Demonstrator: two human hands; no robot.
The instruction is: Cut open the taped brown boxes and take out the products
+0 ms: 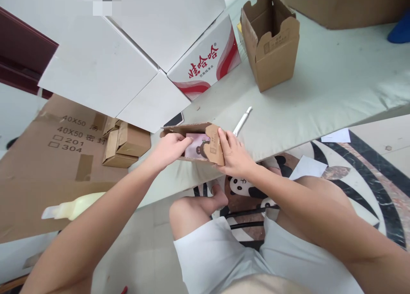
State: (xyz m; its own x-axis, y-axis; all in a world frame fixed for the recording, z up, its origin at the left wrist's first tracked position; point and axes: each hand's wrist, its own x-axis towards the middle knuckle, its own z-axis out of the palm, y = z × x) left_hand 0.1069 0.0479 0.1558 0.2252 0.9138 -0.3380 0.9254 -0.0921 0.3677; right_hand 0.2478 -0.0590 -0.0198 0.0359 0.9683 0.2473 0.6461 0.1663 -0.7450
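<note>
An open brown cardboard box (pixel 217 147) lies tilted at the table's near edge, between my two hands. Inside it shows a pinkish-purple item (pixel 196 145) with a dark cartoon figure printed on it. My left hand (pixel 173 148) is closed at the box's left end, its thumb reaching in over the purple item; the other fingers are partly hidden. My right hand (pixel 236 155) grips the right end, with fingers over the notched flap and the thumb underneath. Just beyond the right hand lies a slim white utility knife (pixel 242 121).
A taller open cardboard box (pixel 275 59) stands farther back on the pale-covered table (pixel 336 80). White cartons, one with red print (pixel 206 63), rise behind my left hand. Small brown boxes (pixel 130 142) and a pale yellow bottle (pixel 72 206) sit at left.
</note>
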